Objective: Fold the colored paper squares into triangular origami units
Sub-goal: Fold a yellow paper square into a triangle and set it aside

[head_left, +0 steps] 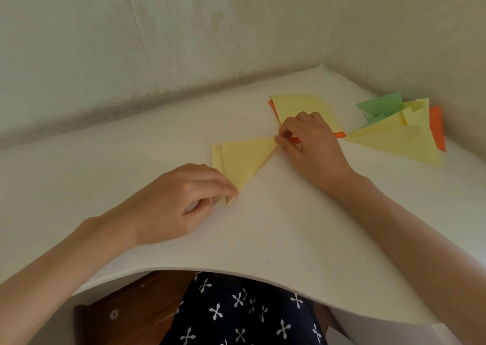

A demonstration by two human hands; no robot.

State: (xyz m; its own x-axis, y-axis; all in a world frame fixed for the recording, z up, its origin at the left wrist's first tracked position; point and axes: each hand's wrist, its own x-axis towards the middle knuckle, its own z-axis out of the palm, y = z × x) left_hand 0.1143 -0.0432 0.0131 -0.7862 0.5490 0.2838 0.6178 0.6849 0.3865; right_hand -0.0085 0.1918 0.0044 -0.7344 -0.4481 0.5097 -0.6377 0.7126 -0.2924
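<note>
Pale patterned walls [184, 28] met in a corner behind a white tabletop [263, 226]. In the head view, the only 1 given, the work sat toward that far right corner, within reach of both arms.

Near the middle lay a pale yellow folded paper triangle [244, 157], flat on the tabletop, with a strip of a lower layer showing along its left edge. The left hand [181, 197] curled its fingers over the triangle's near corner, fingertips and thumb closing on the paper there. The right hand [310, 139] pinched the far right tip between thumb and forefinger. The paper thus lay between the 2 grips, its body bare between them. I judged that holding 2 corners kept the layers aligned and stopped sliding while a crease was set or the next fold begun.

Just behind the right hand lay a stack of flat squares, a yellow paper square [302, 105] on top with orange sheets [272, 106] peeking out beneath. This was probably the unfolded supply, kept close to the hand that picks. Whether that hand also touched the stack, I could not tell.

Farther right, by the wall, sat a loose heap of folded pieces: a large yellow triangle [399, 142], a green piece [381, 105] and an orange piece [438, 126]. These seemed to be finished units parked clear of the working spot.
</note>
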